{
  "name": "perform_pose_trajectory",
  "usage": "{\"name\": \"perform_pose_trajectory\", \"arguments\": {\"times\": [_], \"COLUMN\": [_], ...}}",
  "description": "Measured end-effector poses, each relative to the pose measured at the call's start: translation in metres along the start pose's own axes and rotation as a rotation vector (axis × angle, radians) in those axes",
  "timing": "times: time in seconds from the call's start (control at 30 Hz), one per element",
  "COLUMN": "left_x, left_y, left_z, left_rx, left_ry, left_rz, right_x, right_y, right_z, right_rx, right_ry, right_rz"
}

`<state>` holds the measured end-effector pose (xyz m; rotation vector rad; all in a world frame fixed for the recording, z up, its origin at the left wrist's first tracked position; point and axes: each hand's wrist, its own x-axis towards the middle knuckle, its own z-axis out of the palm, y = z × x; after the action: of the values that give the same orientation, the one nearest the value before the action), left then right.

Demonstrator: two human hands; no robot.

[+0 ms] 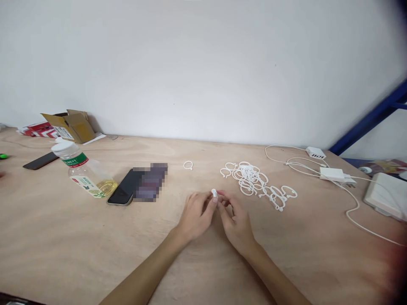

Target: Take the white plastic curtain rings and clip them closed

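Near the middle of the table, my left hand (196, 214) pinches a small white plastic ring (214, 192) between thumb and fingers. Only one end of it shows; the rest is hidden by my fingers. My right hand (235, 220) meets it from the right with thumb and fingertips closed at the same piece. A loose pile of several white plastic rings (251, 174), thin open loops with small knobbed ends, lies beyond my right hand. One single white ring (188, 165) lies apart, beyond my left hand.
To the left are a phone (123, 188), a tilted-looking bottle (81, 171) with yellowish liquid, a dark flat object (41, 161) and an open cardboard box (74, 127). On the right, a white charger (332, 174), cables and a white box (386, 195) lie near a blue metal bar (369, 116).
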<state>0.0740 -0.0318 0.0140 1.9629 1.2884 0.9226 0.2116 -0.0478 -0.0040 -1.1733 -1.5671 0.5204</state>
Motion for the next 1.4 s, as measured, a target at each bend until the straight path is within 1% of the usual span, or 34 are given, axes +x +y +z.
{"name": "perform_pose_trajectory", "arguments": {"times": [0.03,0.1,0.2,0.33,0.43,0.5,0.57,0.63,0.7,0.8,0.93,1.03,1.13,1.23,1.33,1.4], "left_x": [-0.001,-0.001,0.0,0.003,0.003,0.002,0.001,-0.001,-0.003,-0.005,-0.007,-0.008,-0.007,-0.007,-0.006,-0.006], "left_y": [0.004,0.008,0.011,0.014,0.014,0.013,0.011,0.01,0.011,0.014,0.013,0.01,0.008,0.009,0.009,0.007], "left_z": [0.001,0.002,0.002,-0.001,0.0,0.001,0.003,0.003,0.003,0.002,0.004,0.006,0.005,0.003,0.002,0.002], "left_rx": [-0.122,-0.337,-0.553,-0.805,-0.886,-0.804,-0.624,-0.44,-0.3,-0.18,-0.157,-0.172,-0.177,-0.167,-0.144,-0.099], "left_ry": [-0.049,-0.092,-0.061,-0.04,-0.028,0.035,0.127,0.187,0.211,0.202,0.206,0.182,0.117,0.068,0.053,0.068], "left_rz": [-0.016,-0.066,-0.136,-0.171,-0.193,-0.198,-0.172,-0.117,-0.047,0.057,0.127,0.132,0.116,0.122,0.14,0.145], "right_x": [-0.002,-0.007,-0.008,-0.005,-0.002,-0.001,0.0,0.002,0.004,0.007,0.011,0.014,0.014,0.012,0.009,0.008], "right_y": [-0.003,-0.007,-0.011,-0.02,-0.024,-0.022,-0.018,-0.014,-0.012,-0.013,-0.02,-0.021,-0.017,-0.012,-0.011,-0.01], "right_z": [0.003,0.007,0.01,0.006,0.003,0.002,0.001,0.0,-0.001,-0.002,-0.007,-0.013,-0.014,-0.011,-0.007,-0.006], "right_rx": [0.067,0.182,0.321,0.431,0.53,0.597,0.669,0.732,0.764,0.756,0.779,0.798,0.728,0.677,0.616,0.486], "right_ry": [-0.006,-0.021,-0.036,-0.026,-0.007,0.025,0.051,0.058,0.036,-0.029,-0.076,-0.128,-0.151,-0.139,-0.103,-0.071], "right_rz": [0.03,0.093,0.201,0.33,0.398,0.442,0.482,0.499,0.498,0.509,0.565,0.593,0.548,0.496,0.464,0.404]}}
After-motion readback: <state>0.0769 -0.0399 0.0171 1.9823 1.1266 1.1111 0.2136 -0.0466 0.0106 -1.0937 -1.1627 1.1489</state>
